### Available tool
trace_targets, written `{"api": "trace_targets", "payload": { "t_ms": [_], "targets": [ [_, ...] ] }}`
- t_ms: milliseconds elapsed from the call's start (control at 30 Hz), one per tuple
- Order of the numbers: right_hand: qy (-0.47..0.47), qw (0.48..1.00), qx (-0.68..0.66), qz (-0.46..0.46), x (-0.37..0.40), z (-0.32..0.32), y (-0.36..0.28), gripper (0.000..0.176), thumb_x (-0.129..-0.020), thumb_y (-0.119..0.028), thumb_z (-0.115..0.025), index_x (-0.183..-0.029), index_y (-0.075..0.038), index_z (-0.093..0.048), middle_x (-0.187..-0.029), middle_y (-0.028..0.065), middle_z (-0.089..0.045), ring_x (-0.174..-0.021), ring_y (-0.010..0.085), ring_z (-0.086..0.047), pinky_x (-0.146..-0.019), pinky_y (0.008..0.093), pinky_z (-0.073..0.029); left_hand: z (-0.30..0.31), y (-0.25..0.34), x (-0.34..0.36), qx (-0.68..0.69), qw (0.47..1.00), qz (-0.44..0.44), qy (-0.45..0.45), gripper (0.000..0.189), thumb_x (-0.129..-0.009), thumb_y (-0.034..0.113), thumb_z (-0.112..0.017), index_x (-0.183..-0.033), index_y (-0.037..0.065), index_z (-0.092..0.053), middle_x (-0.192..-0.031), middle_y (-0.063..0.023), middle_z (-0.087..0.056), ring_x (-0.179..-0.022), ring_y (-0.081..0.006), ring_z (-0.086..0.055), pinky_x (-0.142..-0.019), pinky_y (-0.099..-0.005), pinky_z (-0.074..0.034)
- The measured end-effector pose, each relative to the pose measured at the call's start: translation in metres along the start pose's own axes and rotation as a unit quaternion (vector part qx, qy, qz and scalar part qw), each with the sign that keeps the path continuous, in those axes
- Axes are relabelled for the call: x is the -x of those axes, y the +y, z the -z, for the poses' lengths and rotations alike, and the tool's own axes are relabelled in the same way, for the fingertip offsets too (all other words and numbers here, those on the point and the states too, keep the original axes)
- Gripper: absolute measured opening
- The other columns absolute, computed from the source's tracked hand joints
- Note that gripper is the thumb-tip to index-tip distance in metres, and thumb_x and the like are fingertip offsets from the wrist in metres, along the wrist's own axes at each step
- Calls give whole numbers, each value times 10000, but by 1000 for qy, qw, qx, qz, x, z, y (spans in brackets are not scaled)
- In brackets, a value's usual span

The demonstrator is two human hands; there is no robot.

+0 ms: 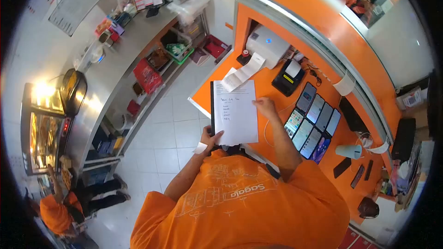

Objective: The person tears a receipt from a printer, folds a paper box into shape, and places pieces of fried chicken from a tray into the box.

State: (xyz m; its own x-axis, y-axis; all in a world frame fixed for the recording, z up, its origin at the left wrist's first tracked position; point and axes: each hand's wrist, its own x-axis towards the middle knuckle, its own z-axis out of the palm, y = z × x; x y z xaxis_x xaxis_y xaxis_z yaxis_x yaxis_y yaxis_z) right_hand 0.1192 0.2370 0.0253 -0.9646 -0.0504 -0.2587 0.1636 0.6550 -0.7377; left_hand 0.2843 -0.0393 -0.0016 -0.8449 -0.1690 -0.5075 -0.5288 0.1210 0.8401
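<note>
A stack of white paper [237, 115] with a black spine on its left side lies over the front edge of the orange counter, with printed text at the top and a short handwritten list below. My left hand [211, 139] grips its lower left corner, thumb on top, and a small white slip [200, 148] is at that wrist. My right hand [266, 108] pinches the sheet's right edge. A curled strip of receipt paper [244, 72] touches the top of the stack. Several phones [312, 123] with lit screens lie in rows to the right.
On the orange counter [272, 144] are a white printer [267, 46], a black receipt printer [288, 78] and a pale green cup [348, 151]. A steel counter [115, 60] runs along the left. One co-worker [60, 212] stands at the lower left by a lit display case [44, 131].
</note>
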Motion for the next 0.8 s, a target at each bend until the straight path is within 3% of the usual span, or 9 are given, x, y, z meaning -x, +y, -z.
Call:
{"api": "trace_targets", "payload": {
  "t_ms": [133, 233, 333, 367, 500, 567, 667, 700, 800],
  "targets": [
    [34, 997, -35, 58, 42, -47, -5, 520, -735, -325, -782, -1078, 41, -646, -984, 225, -673, -915, 357, -663, -784, 417, -521, 16, 0, 20, 91, 990, 52, -97, 563, -853, 227, -707, -1297, -42, -490, -1130, -161, -650, -951, -241, -648, -826, -341, -533],
    [73, 995, -6, 71, 78, -74, 8, 452, -799, -295, -763, -1102, 8, -622, -931, 113, -667, -827, 224, -645, -695, 345, -522, 52, -8, 39, 195, 972, 44, -123, 512, -866, 136, -657, -1321, -7, -472, -1157, -148, -633, -976, -238, -641, -813, -334, -536],
    [-136, 976, -170, 2, 111, -105, 27, 517, -884, -393, -679, -1195, 8, -577, -957, 85, -659, -855, 199, -639, -695, 328, -528, 104, 2, 76, 199, 968, 111, -107, 467, -867, 125, -643, -1301, 57, -485, -1138, -128, -624, -980, -235, -638, -706, -326, -536],
    [-309, 921, -228, -65, 137, -52, -47, 519, -952, -460, -563, -1244, -31, -564, -1028, 90, -645, -888, 177, -628, -690, 322, -529, 117, 2, 83, 190, 970, 116, -101, 455, -869, 122, -633, -1297, 74, -485, -1131, -122, -620, -977, -234, -638, -674, -320, -533],
    [-464, 813, -346, 68, 172, -94, -36, 602, -940, -547, -512, -1339, -96, -517, -1294, 91, -551, -1164, 209, -503, -948, 400, -434, 131, 37, 105, 300, 954, 7, 3, 480, -880, 40, -590, -1333, -13, -441, -1194, -148, -592, -1052, -267, -619, -800, -382, -556],
    [-415, 759, -483, 135, 186, -95, -53, 718, -889, -534, -611, -1403, -66, -431, -1351, 99, -528, -1250, 229, -483, -1024, 392, -401, 115, 92, 115, 303, 950, -80, 5, 495, -878, 13, -587, -1344, -23, -425, -1253, -166, -560, -1110, -269, -584, -880, -381, -520],
    [-191, 824, -493, 204, 229, -34, -157, 621, -905, -331, -663, -1375, -24, -398, -1316, 131, -534, -1249, 241, -487, -1024, 403, -414, 90, 124, 107, 286, 947, -147, 14, 487, -896, 10, -580, -1351, -38, -413, -1291, -180, -537, -1138, -256, -560, -956, -378, -471],
    [-102, 847, -481, 204, 240, -20, -175, 509, -907, -220, -679, -1311, -13, -449, -1244, 124, -584, -1193, 231, -532, -1020, 366, -420, 78, 142, 112, 261, 945, -190, -43, 474, -904, 20, -580, -1345, -41, -416, -1285, -177, -539, -1133, -247, -558, -956, -370, -466],
    [91, 819, -562, 75, 240, -24, -164, 523, -876, -230, -698, -1282, -5, -458, -1170, 112, -581, -1095, 228, -597, -942, 388, -498, 36, 183, 122, 168, 925, -284, -188, 437, -934, 72, -588, -1319, -47, -420, -1237, -156, -555, -1084, -216, -562, -943, -334, -446]
  ]
}}
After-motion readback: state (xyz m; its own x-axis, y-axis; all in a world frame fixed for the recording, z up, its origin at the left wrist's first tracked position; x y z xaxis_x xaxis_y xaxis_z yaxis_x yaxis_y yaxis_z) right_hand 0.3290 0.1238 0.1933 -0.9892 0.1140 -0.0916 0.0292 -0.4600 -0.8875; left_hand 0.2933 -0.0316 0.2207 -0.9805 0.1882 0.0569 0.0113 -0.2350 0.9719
